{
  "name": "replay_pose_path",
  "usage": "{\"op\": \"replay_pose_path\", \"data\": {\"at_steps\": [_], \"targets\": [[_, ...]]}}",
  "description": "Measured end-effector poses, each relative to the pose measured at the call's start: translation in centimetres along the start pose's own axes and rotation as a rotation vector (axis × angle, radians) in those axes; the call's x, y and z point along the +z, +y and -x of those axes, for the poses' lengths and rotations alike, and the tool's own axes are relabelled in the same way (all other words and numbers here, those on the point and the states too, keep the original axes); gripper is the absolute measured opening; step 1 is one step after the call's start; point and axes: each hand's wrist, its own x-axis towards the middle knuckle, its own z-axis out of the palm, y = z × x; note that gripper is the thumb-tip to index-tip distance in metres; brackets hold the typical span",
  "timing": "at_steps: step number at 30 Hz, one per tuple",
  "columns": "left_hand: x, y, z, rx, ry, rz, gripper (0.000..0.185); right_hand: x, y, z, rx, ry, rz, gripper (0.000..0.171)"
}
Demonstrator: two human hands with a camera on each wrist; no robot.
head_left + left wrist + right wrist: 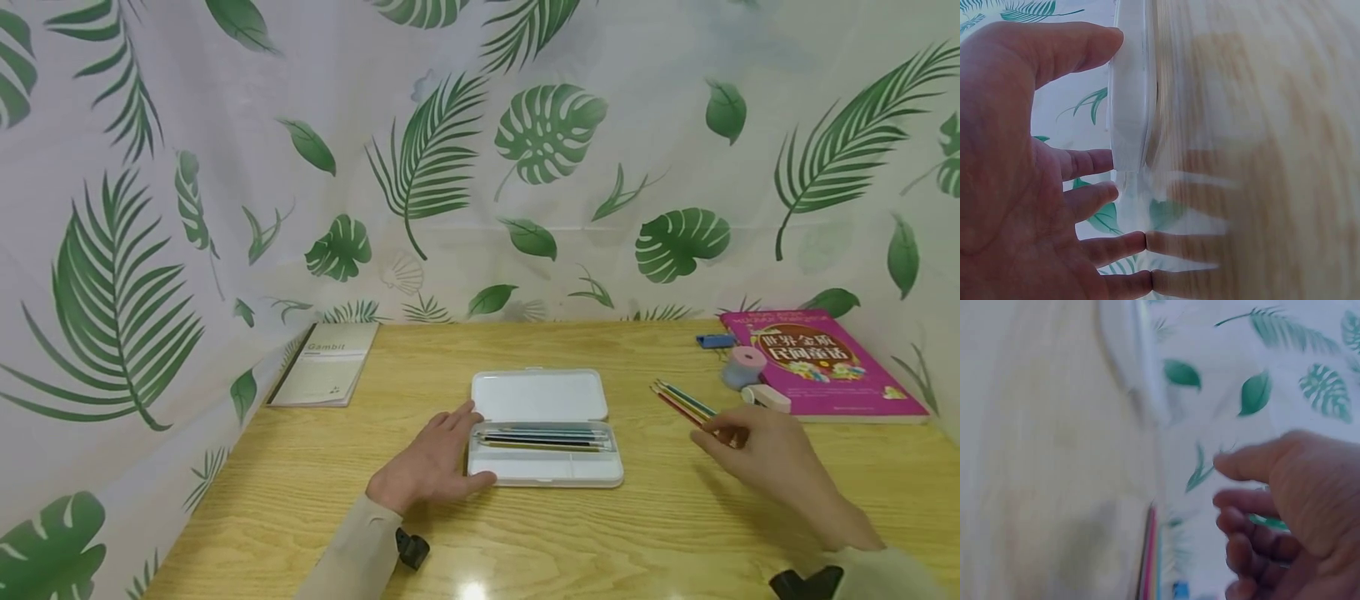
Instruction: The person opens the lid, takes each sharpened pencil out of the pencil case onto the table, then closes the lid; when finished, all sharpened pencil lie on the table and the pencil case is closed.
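A white sheet with green leaves hangs along the far and left edges of the wood-grain bench; a bright glint shows on the wood.

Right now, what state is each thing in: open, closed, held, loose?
Pencil case: open.
Pencils in the case: lying lengthwise.
Loose pencils: lying together, unheld.
Left hand: touching the case.
Right hand: holding nothing.
Pink book: closed.
Gambit notebook: closed.
Pink-and-blue object: upright.
White object: unclear.
Blue object: too small to tell.

We see pencils in the case, a notebook left and behind it, a book to its right
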Motion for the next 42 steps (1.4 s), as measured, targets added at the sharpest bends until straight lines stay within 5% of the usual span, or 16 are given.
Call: {"op": "replay_pose_path", "data": {"at_steps": [6,11,21,42], "targets": [[0.0,-0.1,0.0,0.003,0.001,-0.004,0.088,1.7,-3.8,-2.0,-0.169,-0.068,-0.117,0.013],[0.0,-0.1,0.0,0.004,-0.007,0.001,0.087,2.9,-6.2,-3.4,-0.29,-0.137,-0.109,0.014],[-0.1,0.0,-0.1,-0.003,0.011,0.006,0.086,4.8,-7.1,-3.9,-0.416,-0.342,-0.041,0.022],[0.2,0.2,0.0,-0.014,0.013,-0.005,0.086,7.4,-6.3,-3.2,-0.402,-0.229,-0.008,0.034]]}}
